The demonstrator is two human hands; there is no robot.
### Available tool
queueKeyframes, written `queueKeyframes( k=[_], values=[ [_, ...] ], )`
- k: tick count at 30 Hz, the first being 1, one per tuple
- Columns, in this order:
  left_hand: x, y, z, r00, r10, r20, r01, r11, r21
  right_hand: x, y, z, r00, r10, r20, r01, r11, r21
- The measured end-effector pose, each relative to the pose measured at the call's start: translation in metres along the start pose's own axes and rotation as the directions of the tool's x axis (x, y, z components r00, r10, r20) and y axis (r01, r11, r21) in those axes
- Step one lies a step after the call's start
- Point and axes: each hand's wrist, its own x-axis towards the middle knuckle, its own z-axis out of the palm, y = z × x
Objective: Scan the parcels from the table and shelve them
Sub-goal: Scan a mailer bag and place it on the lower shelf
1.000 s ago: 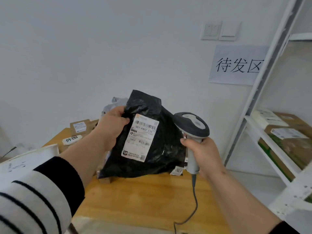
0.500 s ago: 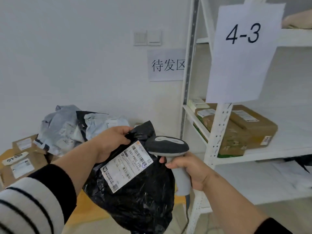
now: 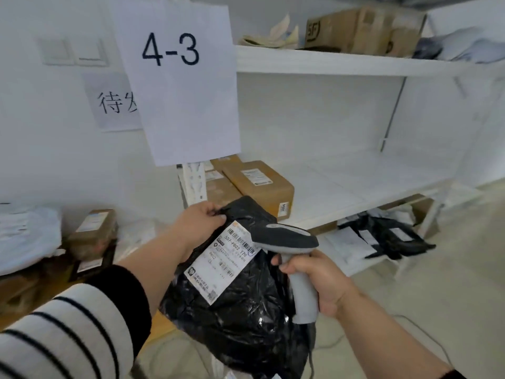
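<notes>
My left hand (image 3: 200, 224) grips the top edge of a black plastic parcel bag (image 3: 240, 321), which hangs in front of me with its white shipping label (image 3: 222, 259) facing up. My right hand (image 3: 318, 283) holds a grey barcode scanner (image 3: 289, 242) by its handle, the scanner head lying over the label's right end. Both are in front of a white shelf (image 3: 341, 184) tagged with a paper sign reading 4-3 (image 3: 177, 77). The wooden table (image 3: 24, 285) with more parcels lies at the left.
Brown cardboard boxes (image 3: 257, 184) fill the left end of the middle shelf; its right part is bare. The upper shelf carries a box (image 3: 360, 31) and bags. Black bags (image 3: 393, 236) lie on the bottom shelf. A box (image 3: 93, 233) and grey bags sit on the table.
My view has swung right from the table toward the shelf. Both hands carried the black bag and the scanner along, and the bag's label has tilted.
</notes>
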Motion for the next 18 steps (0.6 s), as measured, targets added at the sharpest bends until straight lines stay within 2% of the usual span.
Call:
queueKeyframes(
  k=[1,3,7,9,11,14,18],
  values=[
    [0.004,0.005,0.011,1.0,-0.011,0.028,0.008,0.996,0.094,-0.003,-0.002,-0.014,0.999,-0.017,-0.043,0.018,1.0,0.024],
    [0.013,0.012,0.03,0.983,-0.133,0.127,0.106,0.975,0.196,-0.007,-0.007,-0.043,0.989,-0.064,-0.135,0.072,0.996,0.059],
    [0.032,0.018,0.071,0.885,-0.348,0.31,0.302,0.935,0.189,-0.01,-0.011,-0.099,0.944,-0.116,-0.308,0.163,0.978,0.132],
    [0.045,0.017,0.095,0.845,-0.386,0.369,0.385,0.919,0.08,-0.007,-0.01,-0.125,0.916,-0.108,-0.386,0.182,0.97,0.162],
    [0.063,0.017,0.121,0.812,-0.346,0.47,0.455,0.88,-0.139,-0.002,-0.008,-0.148,0.889,-0.086,-0.45,0.186,0.965,0.183],
    [0.091,0.023,0.16,0.777,-0.232,0.585,0.535,0.734,-0.419,0.014,-0.006,-0.179,0.852,-0.026,-0.522,0.165,0.961,0.222],
    [0.131,0.038,0.212,0.784,-0.095,0.614,0.547,0.573,-0.61,0.044,-0.011,-0.218,0.764,0.091,-0.639,0.141,0.943,0.303]
  ],
)
